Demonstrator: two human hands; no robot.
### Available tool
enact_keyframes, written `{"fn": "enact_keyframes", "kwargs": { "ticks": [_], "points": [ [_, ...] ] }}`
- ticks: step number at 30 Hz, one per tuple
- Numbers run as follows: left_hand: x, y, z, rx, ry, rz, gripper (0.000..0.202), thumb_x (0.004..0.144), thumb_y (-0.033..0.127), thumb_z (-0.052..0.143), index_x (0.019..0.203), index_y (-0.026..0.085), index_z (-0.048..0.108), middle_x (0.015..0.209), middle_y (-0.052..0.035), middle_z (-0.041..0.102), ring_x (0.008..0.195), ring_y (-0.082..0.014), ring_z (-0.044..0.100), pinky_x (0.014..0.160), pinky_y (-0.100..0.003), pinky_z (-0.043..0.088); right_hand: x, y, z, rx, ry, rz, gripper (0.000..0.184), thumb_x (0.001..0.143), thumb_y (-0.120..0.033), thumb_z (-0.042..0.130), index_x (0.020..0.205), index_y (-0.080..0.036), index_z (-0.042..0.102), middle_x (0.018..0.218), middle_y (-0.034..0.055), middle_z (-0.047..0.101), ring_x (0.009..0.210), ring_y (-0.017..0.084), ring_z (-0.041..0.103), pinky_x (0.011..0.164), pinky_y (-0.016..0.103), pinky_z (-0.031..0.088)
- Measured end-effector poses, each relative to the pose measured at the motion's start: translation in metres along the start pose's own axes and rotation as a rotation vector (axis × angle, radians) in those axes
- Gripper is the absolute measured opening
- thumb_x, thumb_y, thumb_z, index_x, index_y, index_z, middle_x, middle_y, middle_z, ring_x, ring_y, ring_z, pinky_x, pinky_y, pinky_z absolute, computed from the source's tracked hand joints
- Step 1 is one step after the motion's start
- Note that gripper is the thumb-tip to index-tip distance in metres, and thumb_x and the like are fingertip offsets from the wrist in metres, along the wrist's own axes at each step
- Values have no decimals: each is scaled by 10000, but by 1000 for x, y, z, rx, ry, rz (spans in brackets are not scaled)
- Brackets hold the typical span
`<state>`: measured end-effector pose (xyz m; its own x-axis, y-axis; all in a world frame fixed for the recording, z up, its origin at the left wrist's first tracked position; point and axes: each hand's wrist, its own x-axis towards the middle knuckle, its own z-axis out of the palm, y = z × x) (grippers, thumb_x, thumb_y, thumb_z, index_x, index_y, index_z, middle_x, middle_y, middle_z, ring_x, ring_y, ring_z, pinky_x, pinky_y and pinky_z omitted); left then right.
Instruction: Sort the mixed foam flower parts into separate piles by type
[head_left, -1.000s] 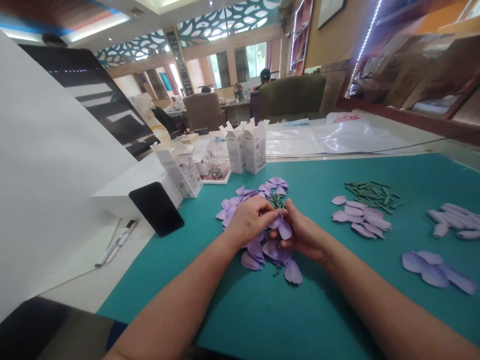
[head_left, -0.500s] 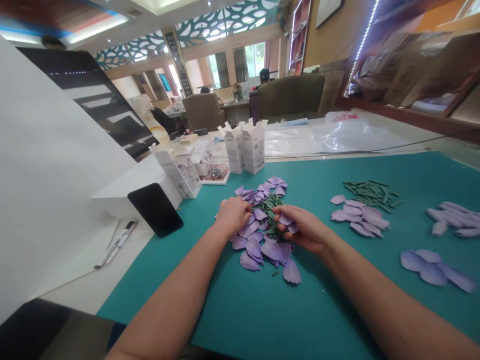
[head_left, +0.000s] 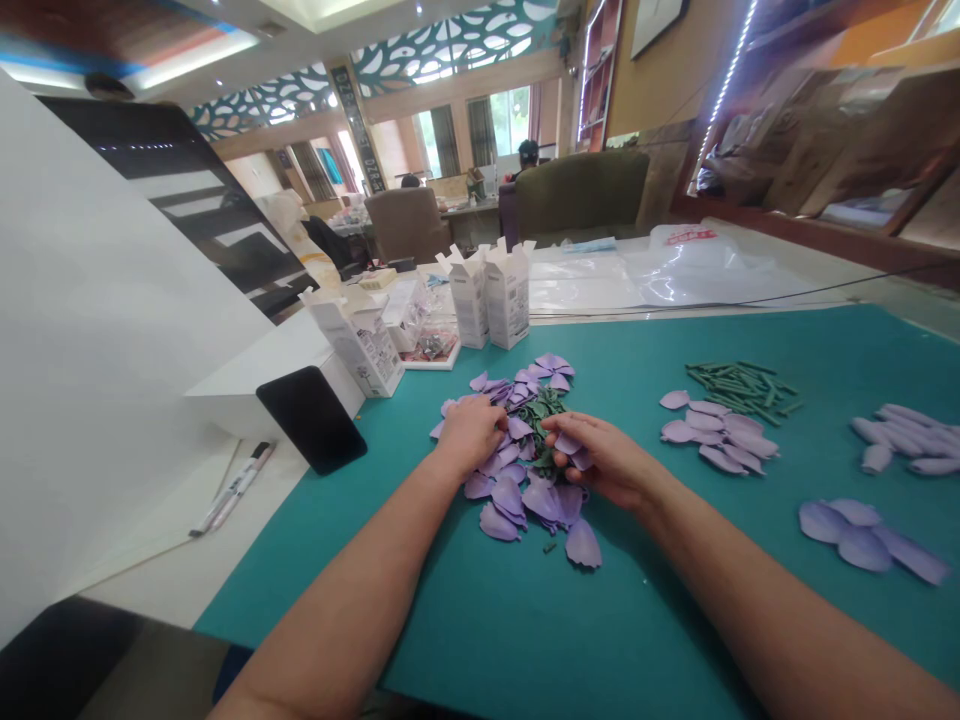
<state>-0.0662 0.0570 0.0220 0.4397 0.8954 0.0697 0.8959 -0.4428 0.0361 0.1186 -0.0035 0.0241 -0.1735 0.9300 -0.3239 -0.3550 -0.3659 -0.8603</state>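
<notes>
Purple petals (head_left: pixel 568 444), partly hidden, held in right hand (head_left: pixel 609 458), left hand (head_left: pixel 470 432) with unclear grip

Mixed indoor light, moderate; wide-angle distortion.
We log an overexposed window (head_left: pixel 514 118), a glowing light strip (head_left: pixel 726 98), glare on the plastic sheet (head_left: pixel 667 274), soft shadows on the green mat (head_left: pixel 555 640); edges stretch, upper corners smear.

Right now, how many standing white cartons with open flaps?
3: left carton beyond the phone; middle carton and right carton, side by side beyond the petal pile. More may be hidden behind.
</notes>
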Motion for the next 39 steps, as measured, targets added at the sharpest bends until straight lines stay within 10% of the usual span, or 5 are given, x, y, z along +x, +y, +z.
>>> {"fn": "enact_keyframes", "kwargs": {
  "ticks": [21, 29, 34, 39],
  "points": [
    [2, -8, -11, -258, 37, -58, 121, 820, 193, 488, 817, 186, 608, 820, -23, 652, 774, -168, 585, 676, -265, 424, 1, 3, 0, -12, 11, 10, 111, 782, -285, 668, 816, -185, 632, 678, 7, 580, 515, 90, 533, 363, 159, 382],
    [-13, 26, -23, -862, 229, 16, 45, 762, 213, 568, 782, 179, 590, 765, 23, 646, 695, -114, 570, 658, -218, 452, -2, 7, 4, 27, -45, 55, 294, 893, -469, 531, 884, -190, 623, 679, 33, 622, 602, 132, 601, 441, 191, 475],
    [-20, 44, -27, -822, 215, 128, 113, 818, 248, 528, 772, 181, 606, 770, 1, 647, 743, -138, 582, 716, -246, 459, -3, 9, 6, 84, -175, 8, 283, 790, -445, 685, 929, -204, 633, 699, 12, 627, 609, 125, 603, 412, 166, 436],
    [-12, 18, -28, -514, 181, 61, 200, 856, 307, 503, 768, 185, 635, 824, -37, 634, 818, -179, 582, 749, -280, 447, -2, 3, 4, 113, -116, 25, 211, 726, -265, 744, 875, -183, 621, 680, -12, 595, 526, 78, 540, 378, 140, 380]
  ]
}}
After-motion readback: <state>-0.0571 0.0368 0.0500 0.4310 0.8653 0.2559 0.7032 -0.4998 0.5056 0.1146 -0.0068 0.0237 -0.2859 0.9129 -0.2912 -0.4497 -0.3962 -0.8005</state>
